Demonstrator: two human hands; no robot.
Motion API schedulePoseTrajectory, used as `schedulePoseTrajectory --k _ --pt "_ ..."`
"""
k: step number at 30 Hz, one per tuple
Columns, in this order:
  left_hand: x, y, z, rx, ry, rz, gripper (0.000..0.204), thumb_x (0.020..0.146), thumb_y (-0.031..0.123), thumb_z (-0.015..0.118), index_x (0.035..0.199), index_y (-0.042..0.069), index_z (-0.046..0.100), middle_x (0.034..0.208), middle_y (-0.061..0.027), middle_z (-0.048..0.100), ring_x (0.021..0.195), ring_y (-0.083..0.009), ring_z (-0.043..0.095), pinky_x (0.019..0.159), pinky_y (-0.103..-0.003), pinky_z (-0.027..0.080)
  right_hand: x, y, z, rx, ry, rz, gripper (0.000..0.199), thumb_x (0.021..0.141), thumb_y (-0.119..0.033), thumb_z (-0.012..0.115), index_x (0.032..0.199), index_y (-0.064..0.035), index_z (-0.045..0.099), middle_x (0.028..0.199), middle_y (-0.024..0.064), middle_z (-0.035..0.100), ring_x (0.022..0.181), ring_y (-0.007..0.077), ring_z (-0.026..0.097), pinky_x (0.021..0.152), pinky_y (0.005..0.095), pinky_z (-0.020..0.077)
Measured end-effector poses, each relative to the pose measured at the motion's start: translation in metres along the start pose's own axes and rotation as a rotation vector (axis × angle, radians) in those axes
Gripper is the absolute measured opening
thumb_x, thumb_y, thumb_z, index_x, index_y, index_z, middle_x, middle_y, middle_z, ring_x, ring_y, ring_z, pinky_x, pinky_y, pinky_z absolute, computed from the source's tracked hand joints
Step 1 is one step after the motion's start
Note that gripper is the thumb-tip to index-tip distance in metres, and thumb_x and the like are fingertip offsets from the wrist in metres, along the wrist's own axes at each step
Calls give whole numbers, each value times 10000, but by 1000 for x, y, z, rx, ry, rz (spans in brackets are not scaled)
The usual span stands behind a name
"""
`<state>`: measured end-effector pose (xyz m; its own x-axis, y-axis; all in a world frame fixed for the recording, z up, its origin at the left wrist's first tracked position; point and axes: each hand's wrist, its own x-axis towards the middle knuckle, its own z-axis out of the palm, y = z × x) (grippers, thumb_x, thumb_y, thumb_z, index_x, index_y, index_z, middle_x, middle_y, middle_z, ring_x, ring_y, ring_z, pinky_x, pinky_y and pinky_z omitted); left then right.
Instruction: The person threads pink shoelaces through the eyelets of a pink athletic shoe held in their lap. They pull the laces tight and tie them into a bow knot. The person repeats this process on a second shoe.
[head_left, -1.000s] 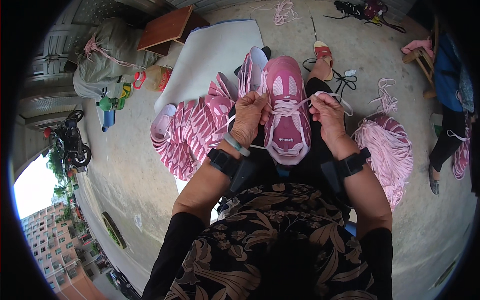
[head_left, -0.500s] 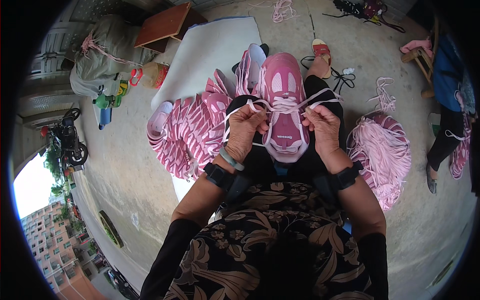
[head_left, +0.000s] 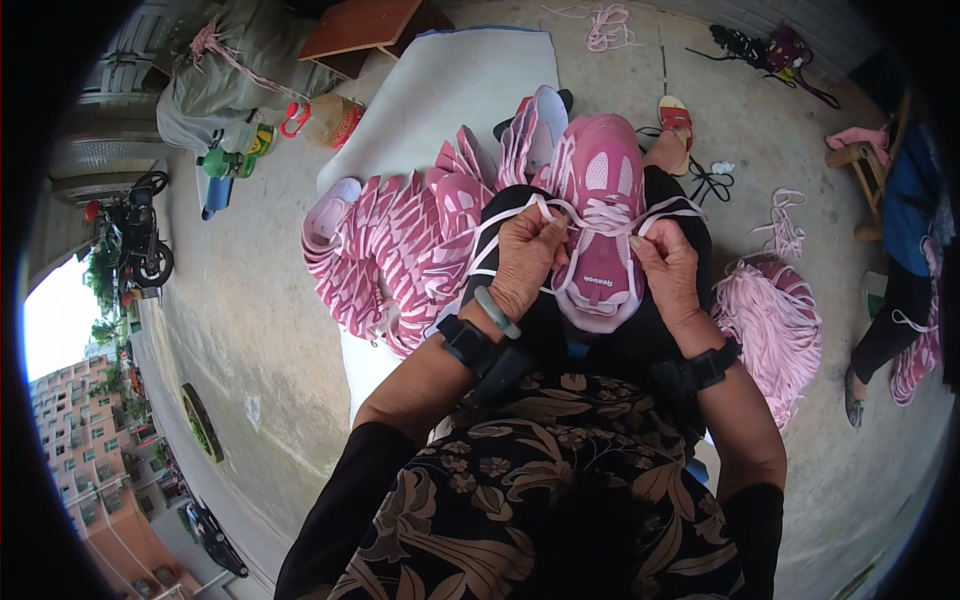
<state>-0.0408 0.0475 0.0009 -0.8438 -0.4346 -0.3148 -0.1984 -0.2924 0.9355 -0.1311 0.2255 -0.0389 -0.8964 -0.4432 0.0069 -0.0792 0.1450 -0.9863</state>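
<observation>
A pink sneaker upper [head_left: 602, 258] rests on my lap with its toe pointing away from me and its tongue toward me. Pale pink lace [head_left: 607, 213] crosses its eyelets. At the upper's left side, my left hand [head_left: 532, 258] pinches one lace, which loops over the fingers. My right hand [head_left: 668, 268] is closed by the right eyelet row, thumb and finger pinching the other lace, whose loose end trails over my dark trouser leg. Just left of my left hand lies a curved row of nested pink uppers [head_left: 390, 240].
A bundle of pink laces [head_left: 765, 320] sits at the right over more pink pieces. Beyond the uppers spreads a white sheet [head_left: 470, 80]. Bottles [head_left: 335, 120] and a wooden board [head_left: 365, 30] stand far left. Another person's leg [head_left: 885, 325] and a wooden chair [head_left: 868, 185] are far right.
The whole view has shifted, so the scene sits further right in the picture. Both hands keep their pinch on the laces beside the upper, with only slight finger movement.
</observation>
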Motion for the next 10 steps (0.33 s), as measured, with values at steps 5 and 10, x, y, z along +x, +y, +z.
schedulePoseTrajectory --k 5,10 --pt "0 -3 -1 69 -10 12 70 900 92 540 861 42 571 660 1 558 474 -57 498 432 -189 386 -3 5 6 57 81 -65 140 792 -12 661 802 -42 524 644 -16 470 585 49 397 531 203 375" --pt "2 -15 0 205 67 91 92 881 53 532 795 56 564 590 8 514 477 -59 472 448 -208 391 -5 2 9 -31 97 -163 129 797 -10 658 824 -37 535 659 -9 491 596 55 418 542 203 389"
